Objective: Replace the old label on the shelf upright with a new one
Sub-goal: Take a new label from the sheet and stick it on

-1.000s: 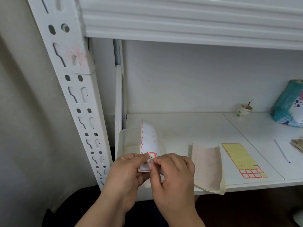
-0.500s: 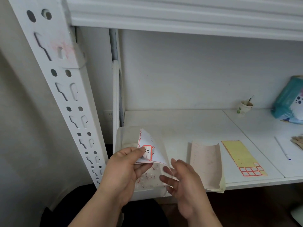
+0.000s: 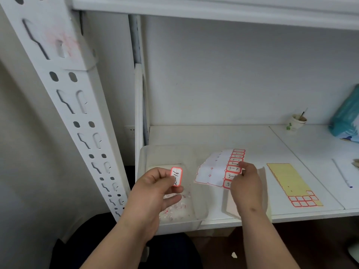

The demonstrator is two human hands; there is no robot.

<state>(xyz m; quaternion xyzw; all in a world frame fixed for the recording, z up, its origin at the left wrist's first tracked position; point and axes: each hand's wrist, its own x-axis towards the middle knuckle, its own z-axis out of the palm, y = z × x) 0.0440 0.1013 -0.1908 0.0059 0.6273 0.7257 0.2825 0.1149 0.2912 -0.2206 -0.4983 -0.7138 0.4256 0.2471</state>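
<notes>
Left hand (image 3: 155, 188): pinched new label (image 3: 176, 176), red-bordered, handwritten, above clear tray (image 3: 196, 208) at shelf (image 3: 242, 136) front edge.
Right hand (image 3: 246, 183): fingers curled on label sheet (image 3: 215, 167), setting it on shelf.
Shelf upright (image 3: 64, 88): left, pink residue (image 3: 64, 40) near top; old label judged removed.
Advice: hold label by edge, align square over residue, press centre outward.
Room: open path up-left; watch slot edges.

Storeroom or stockroom: white slotted shelf upright (image 3: 77, 105) of boltless metal racking, white shelf board (image 3: 223, 136), sheets of hand-numbered red-bordered labels (image 3: 223, 167), plain white wall (image 3: 233, 74) behind.
</notes>
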